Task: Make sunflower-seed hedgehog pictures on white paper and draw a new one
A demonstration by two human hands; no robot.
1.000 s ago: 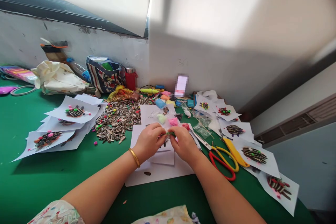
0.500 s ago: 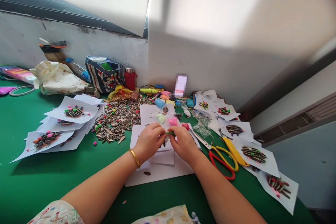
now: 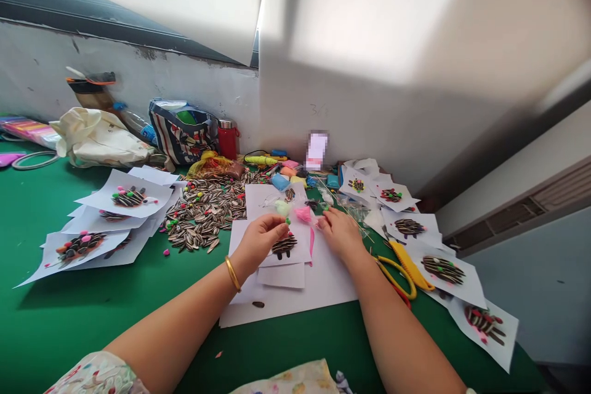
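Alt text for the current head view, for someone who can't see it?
The left hand pinches a small green piece above a white paper bearing a seed figure, while the right hand is beside a pink lump. Sunflower seeds are heaped to the left; more seed-decorated papers lie on both sides.

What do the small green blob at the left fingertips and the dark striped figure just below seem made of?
Small green blob: probably modelling clay, judging by its solid colour and matte look; too small for certainty.
Dark striped figure: apparently sunflower seeds, dull, their slim pale-striped shapes matching the loose seed pile.
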